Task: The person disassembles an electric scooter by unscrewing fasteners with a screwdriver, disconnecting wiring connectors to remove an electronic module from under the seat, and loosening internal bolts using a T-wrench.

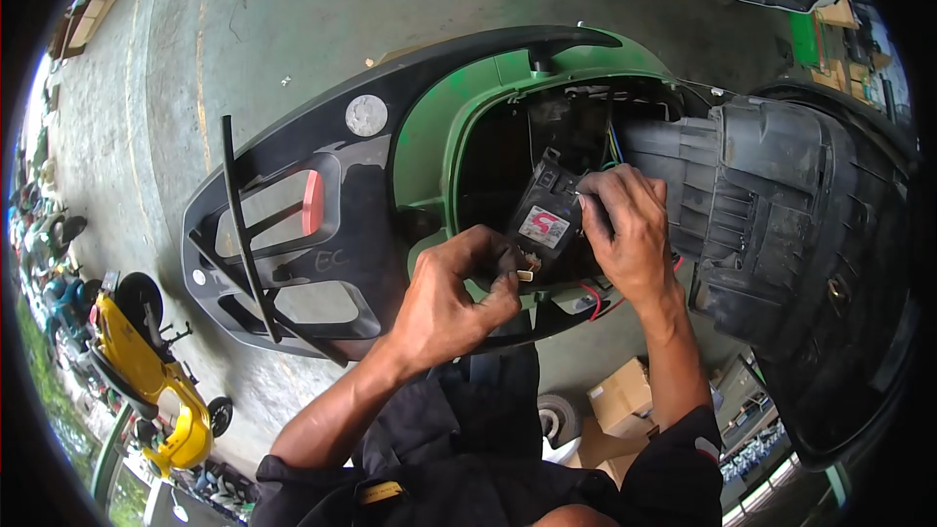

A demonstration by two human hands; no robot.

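Note:
A black box (549, 217) with a pink and white label sits tilted in the opening of a green scooter body (429, 127). My left hand (459, 288) is closed at the box's lower end, thumb and fingers pinched by a small pale connector (525, 276). My right hand (627, 224) is at the box's right side, thumb and forefinger pinched together; whatever lies between them is too small to name. Red wires (593, 301) hang below the opening, and green and blue wires (615, 144) run above my right hand.
The raised black seat base (781, 205) stands at the right. A black rear rack (293, 224) with loose black bars extends left. A yellow scooter (151, 381) is parked at lower left. Cardboard boxes (622, 397) and a wheel (558, 419) lie below.

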